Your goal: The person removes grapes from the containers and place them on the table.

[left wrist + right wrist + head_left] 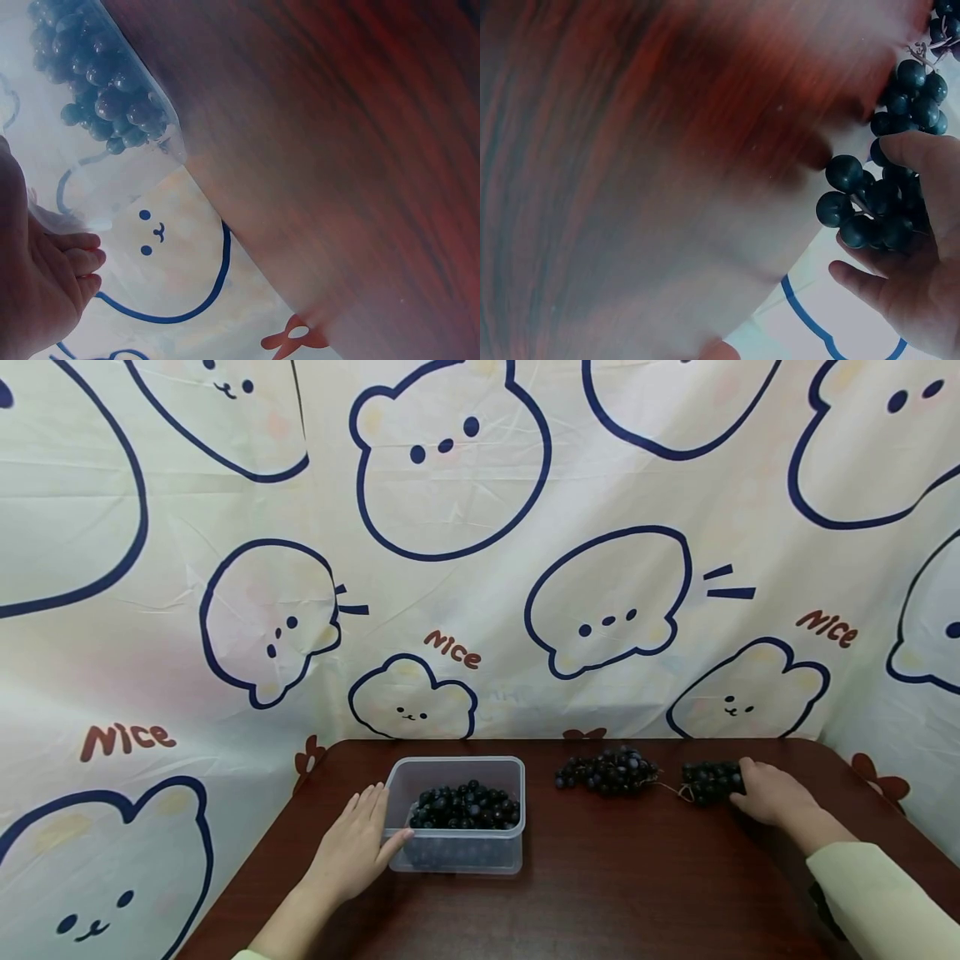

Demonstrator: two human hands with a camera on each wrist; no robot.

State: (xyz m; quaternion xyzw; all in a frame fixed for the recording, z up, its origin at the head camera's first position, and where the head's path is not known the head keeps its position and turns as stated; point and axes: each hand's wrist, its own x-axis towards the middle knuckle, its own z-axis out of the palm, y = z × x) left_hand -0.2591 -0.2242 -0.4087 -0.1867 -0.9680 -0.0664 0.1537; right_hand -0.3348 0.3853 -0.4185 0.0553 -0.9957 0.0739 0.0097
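Your right hand (776,795) grips the rightmost grape bunch (708,782), seemingly the grasping step; your straight-fingered left hand (351,845) touches the plastic tub (459,854); lift gently.

Backdrop cloth (495,602): off-white, patterned with navy-blue bear outlines (442,558) with dot eyes, pale yellow ears and faint pink cheeks; lettering (452,649) and flowers (892,788), reddish brown; table (615,877), dark reddish brown, streaked with darker grain in both wrist views; container (480,858), colourless and translucent, with a whitish rim; grapes (467,806) inside it, blue-black, appearing teal in the left wrist view; grape bunches (611,772) on the table, blue-black; right sleeve (885,902), plain pale yellow-green
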